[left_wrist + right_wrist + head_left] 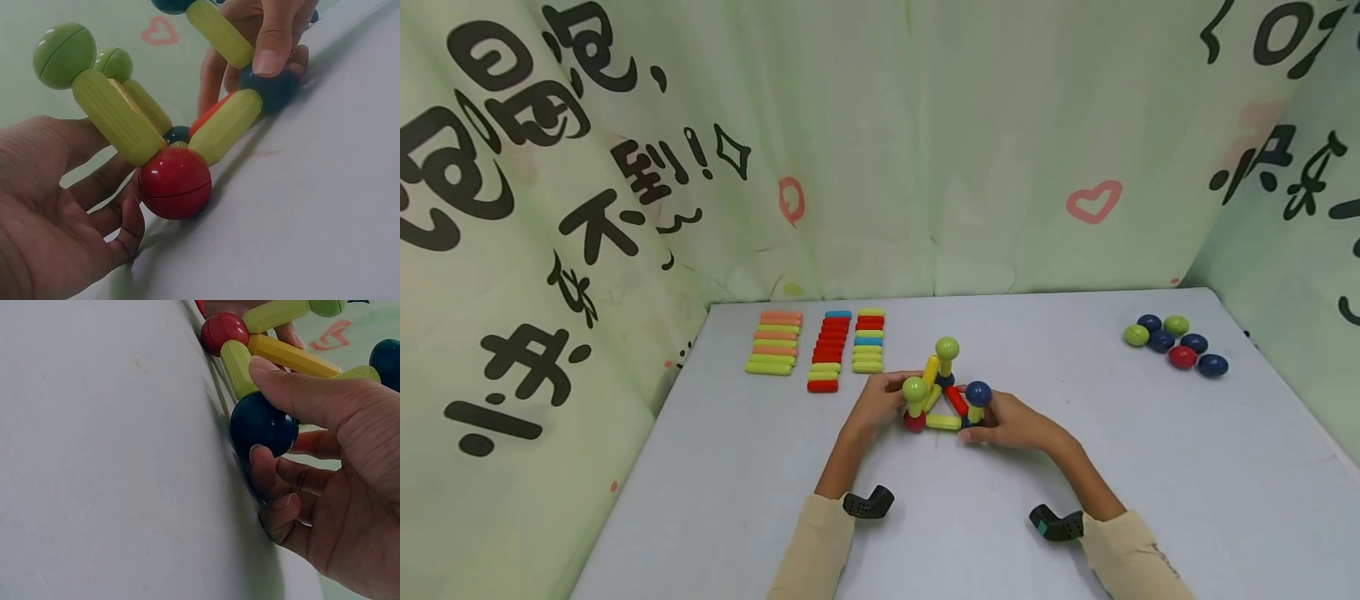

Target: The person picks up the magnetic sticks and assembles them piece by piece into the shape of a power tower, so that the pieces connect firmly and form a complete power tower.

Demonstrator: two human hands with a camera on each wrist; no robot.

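Observation:
Both hands hold a ball-and-rod toy frame (943, 422) in the middle of the table. Its base is a triangle of rods with a red ball (176, 182) at the left front corner and dark blue balls at the others. Short yellow-green rods rise from the corners, topped by two green balls and one blue ball (978, 393). My left hand (880, 404) grips the red-ball corner, some fingers hidden behind the upright rod. With thumb and curled fingers, my right hand (350, 450) holds the right front blue ball (264, 424). A yellow rod (931, 369) leans at the back left.
Three columns of loose rods, orange and green (772, 343), mostly red (829, 344) and mixed (868, 342), lie at the back left. Several loose balls (1182, 357), blue, green and red, are grouped at the back right. A printed curtain (925, 167) stands behind the white table (955, 533).

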